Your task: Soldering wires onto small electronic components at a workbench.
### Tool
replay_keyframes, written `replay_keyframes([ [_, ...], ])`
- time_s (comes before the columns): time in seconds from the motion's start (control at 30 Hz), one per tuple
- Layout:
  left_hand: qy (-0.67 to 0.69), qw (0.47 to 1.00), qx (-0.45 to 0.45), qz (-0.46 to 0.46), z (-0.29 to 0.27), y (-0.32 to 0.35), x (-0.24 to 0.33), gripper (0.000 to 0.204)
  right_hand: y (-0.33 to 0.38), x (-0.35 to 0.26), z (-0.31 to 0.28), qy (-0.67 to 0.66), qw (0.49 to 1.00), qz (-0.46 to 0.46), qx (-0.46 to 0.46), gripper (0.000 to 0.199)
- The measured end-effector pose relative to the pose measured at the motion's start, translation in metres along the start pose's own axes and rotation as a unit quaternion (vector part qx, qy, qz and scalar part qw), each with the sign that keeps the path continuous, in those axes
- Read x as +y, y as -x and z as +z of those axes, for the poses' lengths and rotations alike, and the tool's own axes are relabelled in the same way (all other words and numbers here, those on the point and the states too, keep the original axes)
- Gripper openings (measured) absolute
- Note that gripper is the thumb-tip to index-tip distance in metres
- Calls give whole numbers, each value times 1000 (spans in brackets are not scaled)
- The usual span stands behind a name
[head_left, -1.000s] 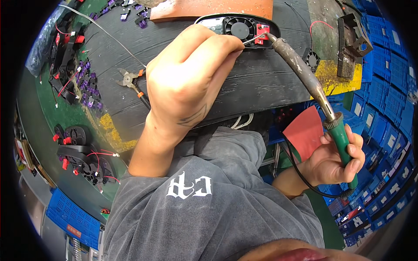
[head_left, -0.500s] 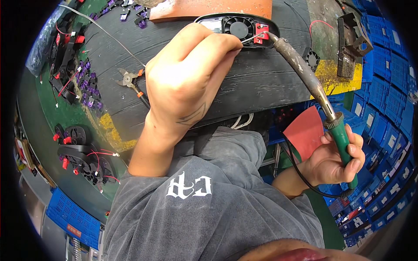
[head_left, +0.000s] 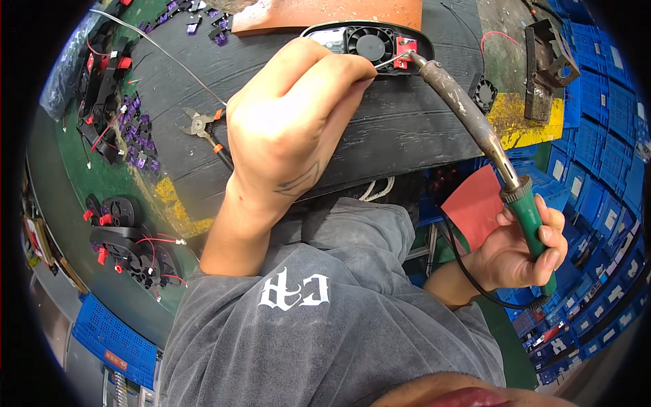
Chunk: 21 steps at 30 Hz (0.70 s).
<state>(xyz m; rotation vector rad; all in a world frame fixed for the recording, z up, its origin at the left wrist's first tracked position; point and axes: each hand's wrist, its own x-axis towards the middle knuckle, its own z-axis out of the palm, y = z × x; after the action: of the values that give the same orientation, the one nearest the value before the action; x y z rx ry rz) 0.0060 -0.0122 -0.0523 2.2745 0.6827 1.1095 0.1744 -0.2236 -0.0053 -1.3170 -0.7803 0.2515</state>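
Note:
My right hand (head_left: 525, 251) is wrapped round the green handle of a soldering iron (head_left: 468, 119). Its tip meets a small red part (head_left: 405, 53) at the right end of a black oval housing (head_left: 424, 42). Beside that part in the housing sits a black fan (head_left: 371, 44). My left hand (head_left: 291, 115) pinches a thin solder wire (head_left: 388, 62), whose end reaches the red part near the iron's tip. The wire's grey length trails off behind the hand to the upper left. My fingers and palm hide part of the housing's left end.
Side cutters (head_left: 201, 126) with orange-black handles lie left of my wrist. An orange-brown block (head_left: 332, 15) lies behind the housing. At right are a loose fan (head_left: 484, 93), a metal bracket stand (head_left: 542, 71) and stacked blue bins (head_left: 600, 129). Wired black assemblies (head_left: 132, 244) sit at left.
The soldering iron has shifted slightly left, its tip moving a little along the red part. My left hand has barely moved, still pinching the solder wire.

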Motion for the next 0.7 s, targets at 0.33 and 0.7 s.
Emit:
replay_keyframes([
  [0.33, 0, 1000, -3, -9, -2, -1, 1, 19, -2, 1, -2, -16, 1000, -5, -13, 33],
  [0.7, 1, 1000, -3, -4, -1, 0, 0, 19, -2, 1, -3, -5, 1000, -10, -7, 34],
])
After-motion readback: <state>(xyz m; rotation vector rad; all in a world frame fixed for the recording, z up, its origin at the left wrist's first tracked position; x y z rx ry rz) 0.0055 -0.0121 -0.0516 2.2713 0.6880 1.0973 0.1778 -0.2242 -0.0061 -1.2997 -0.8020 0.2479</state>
